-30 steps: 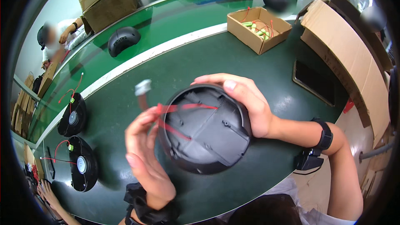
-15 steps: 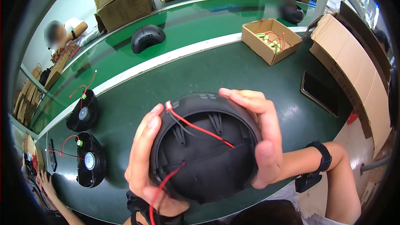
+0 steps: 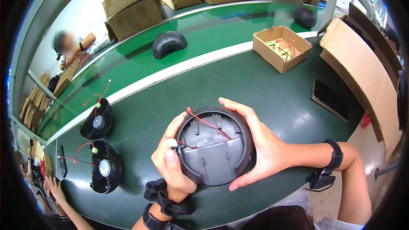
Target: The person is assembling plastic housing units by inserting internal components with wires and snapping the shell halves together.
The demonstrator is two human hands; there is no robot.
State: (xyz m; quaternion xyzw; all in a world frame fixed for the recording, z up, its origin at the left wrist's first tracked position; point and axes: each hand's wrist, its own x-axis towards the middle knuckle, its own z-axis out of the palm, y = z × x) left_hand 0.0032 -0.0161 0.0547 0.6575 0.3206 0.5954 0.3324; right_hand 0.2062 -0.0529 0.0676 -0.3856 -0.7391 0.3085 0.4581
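A round black plastic housing (image 3: 215,155), its hollow side facing up, is held between my two hands over the green table. Along its left side my left hand (image 3: 172,166) grips the rim, the thumb beside a small white connector (image 3: 172,143). My right hand (image 3: 262,140) wraps the right side, fingers at the far rim and thumb at the near edge. Red wires (image 3: 211,125) come out of the housing's inner face, one reaching a plug at the upper left rim. To the left lie two black half shells (image 3: 111,179) with round silver speakers and red wires.
An open cardboard box (image 3: 272,57) holds green cells with red wires. A dark phone-like slab (image 3: 330,100) lies at right, near large cardboard (image 3: 362,68). Beyond a white rail, the green belt (image 3: 213,30) carries black housings (image 3: 169,44). Another person's hand (image 3: 54,189) rests at far left.
The housing has moved down and away from me, now level enough to show its inner face fully. My left thumb now sits by the white connector. The view has shifted slightly.
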